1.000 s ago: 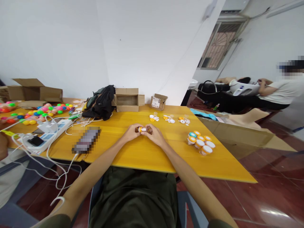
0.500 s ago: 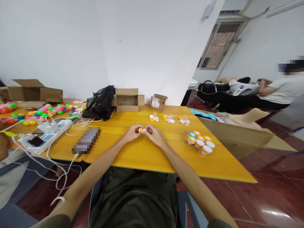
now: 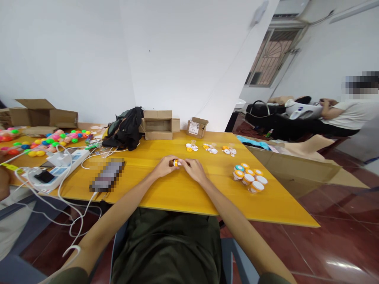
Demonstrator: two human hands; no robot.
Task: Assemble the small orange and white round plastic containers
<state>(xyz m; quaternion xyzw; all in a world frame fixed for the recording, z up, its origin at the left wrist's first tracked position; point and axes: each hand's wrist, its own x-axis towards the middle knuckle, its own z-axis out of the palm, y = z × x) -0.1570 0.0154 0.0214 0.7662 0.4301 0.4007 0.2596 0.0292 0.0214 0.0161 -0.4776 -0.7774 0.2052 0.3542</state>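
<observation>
Above the middle of the table, my left hand is closed around a small container with an orange and white lid. My right hand meets it from the right, thumb and fingers pinched at the white end of the lid. The rest of the container is hidden by my fingers. Beyond my hands lie three small groups of white and orange parts: a left group, a middle group and a right group. Several clear jars with orange, white or teal lids stand together to the right.
A phone and a white power strip with tangled cables lie to the left. At the back are a black bag, an open carton and a smaller box. Colourful balls lie far left. Another person sits far right.
The fingers of my right hand have shifted slightly and closed more over the lid's end. My left hand stays in place, holding the small container.
</observation>
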